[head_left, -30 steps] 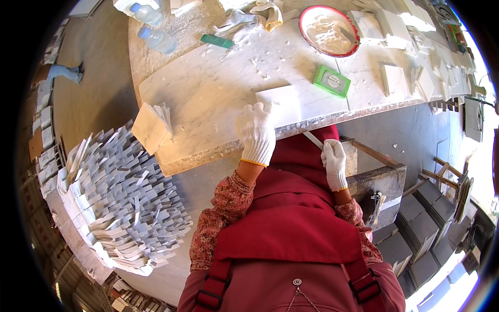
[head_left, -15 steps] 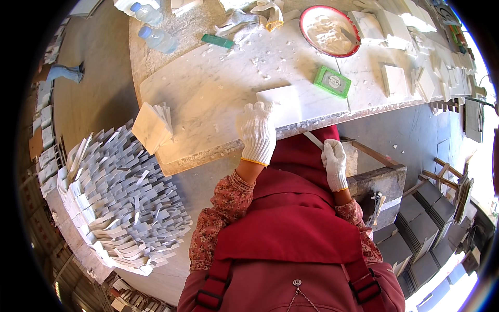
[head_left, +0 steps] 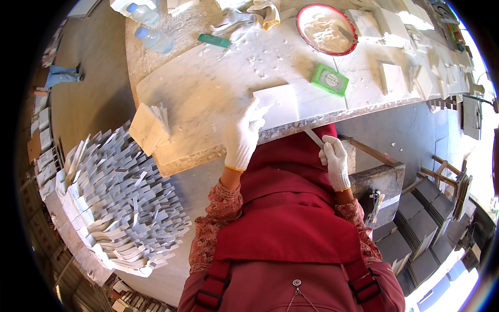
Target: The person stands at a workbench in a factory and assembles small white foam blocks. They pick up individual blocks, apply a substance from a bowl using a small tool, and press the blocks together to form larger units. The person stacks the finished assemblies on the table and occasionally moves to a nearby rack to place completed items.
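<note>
A white rectangular tile point(head_left: 280, 102) lies flat near the front edge of the marble-topped table point(head_left: 208, 86). My left hand point(head_left: 242, 136), in a white knit glove, is at the tile's left side with its fingers stretched out and apart, holding nothing. Lower down and to the right, below the table edge, my right hand point(head_left: 335, 162) wears a matching glove. Its fingers are closed round a narrow flat-bladed tool point(head_left: 313, 138), whose blade points up and left toward the table edge; the glove hides its handle.
Beyond the tile are a green box point(head_left: 330, 80), a red-rimmed bowl of white paste point(head_left: 326, 31), a green block point(head_left: 214, 40), used gloves point(head_left: 241, 21) and water bottles point(head_left: 155, 40). Stacked tiles point(head_left: 149, 127) stand at the left corner; a large tile pile point(head_left: 125, 192) is below.
My left hand has lifted off the tile and drawn left and toward me, its fingers opening. My right hand keeps its grip on the blade, almost in place.
</note>
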`<state>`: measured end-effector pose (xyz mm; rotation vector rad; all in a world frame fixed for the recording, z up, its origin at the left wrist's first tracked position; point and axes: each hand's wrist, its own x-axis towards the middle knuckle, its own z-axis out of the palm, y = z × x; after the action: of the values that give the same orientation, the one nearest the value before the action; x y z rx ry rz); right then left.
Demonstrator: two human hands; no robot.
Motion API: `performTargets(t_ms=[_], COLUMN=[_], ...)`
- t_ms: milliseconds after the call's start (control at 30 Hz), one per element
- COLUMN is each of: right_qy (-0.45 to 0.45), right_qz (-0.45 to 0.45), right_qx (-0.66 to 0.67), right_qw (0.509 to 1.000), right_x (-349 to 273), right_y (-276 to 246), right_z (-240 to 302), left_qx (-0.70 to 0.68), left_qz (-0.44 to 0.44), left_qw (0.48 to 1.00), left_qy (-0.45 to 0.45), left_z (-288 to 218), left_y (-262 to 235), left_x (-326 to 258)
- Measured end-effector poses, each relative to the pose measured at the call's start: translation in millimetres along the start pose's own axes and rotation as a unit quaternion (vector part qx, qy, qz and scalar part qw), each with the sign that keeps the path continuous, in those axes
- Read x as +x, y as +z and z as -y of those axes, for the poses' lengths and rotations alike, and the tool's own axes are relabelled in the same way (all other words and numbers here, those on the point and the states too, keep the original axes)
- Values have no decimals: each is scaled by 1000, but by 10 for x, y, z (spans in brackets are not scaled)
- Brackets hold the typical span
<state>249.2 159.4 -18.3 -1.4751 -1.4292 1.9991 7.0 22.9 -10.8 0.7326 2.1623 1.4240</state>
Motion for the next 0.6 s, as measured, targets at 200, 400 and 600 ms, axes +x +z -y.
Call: performTargets(t_ms=[200, 400, 600], right_qy=[-216, -492, -512], right_qz=[-6, -88, -81], right_qx=[-219, -378, -419], right_qw=[952, 779, 745], right_x=[317, 819, 877], right_y=[351, 930, 1038], right_z=[325, 539, 547], left_qx=[73, 244, 257], left_qz=[-53, -131, -136], left_qw=[996, 941, 934], left_qy=[17, 197, 206], left_z=[-78, 31, 77], left_y=[-109, 173, 204], left_x=[-151, -196, -190])
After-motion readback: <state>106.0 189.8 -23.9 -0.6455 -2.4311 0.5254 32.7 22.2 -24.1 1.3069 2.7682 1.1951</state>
